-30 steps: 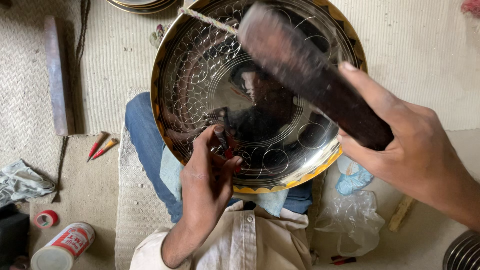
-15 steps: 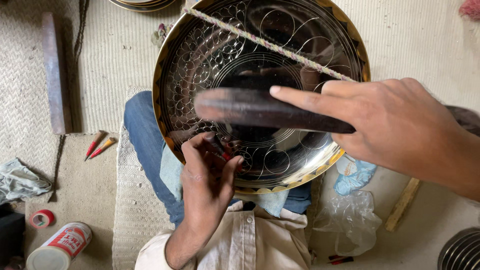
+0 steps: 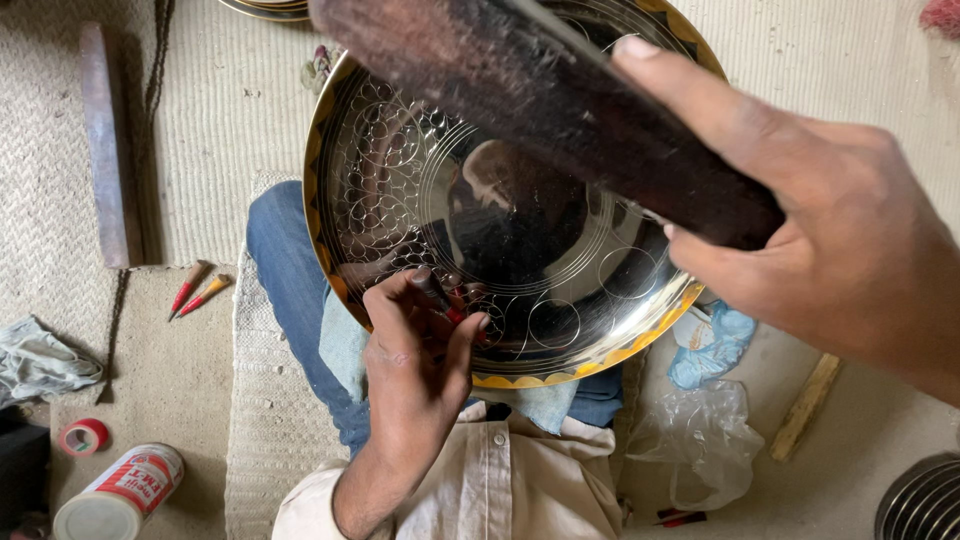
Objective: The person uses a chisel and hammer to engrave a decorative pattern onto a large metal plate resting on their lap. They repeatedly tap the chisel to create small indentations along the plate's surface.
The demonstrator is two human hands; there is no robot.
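Your left hand [image 3: 420, 370] pinches small punch [image 3: 440, 298], fingers curled tight, tip on big engraved metal plate [image 3: 400, 200] propped on your lap. Your right hand [image 3: 830, 250] raised, fingers wrapped closed round dark wooden mallet [image 3: 540, 100] above plate. Plate looks rigid, polished, likely slippery and easily dented; rim seems safest hold. Mallet looks heavy, solid; best gripped at handle end. You sit on woven mat [image 3: 230, 120]; two red-handled tools [image 3: 195, 290], tape roll [image 3: 83, 437], tin can [image 3: 120, 490], plastic bag [image 3: 700, 440] lie around.

Head view, close, straight down
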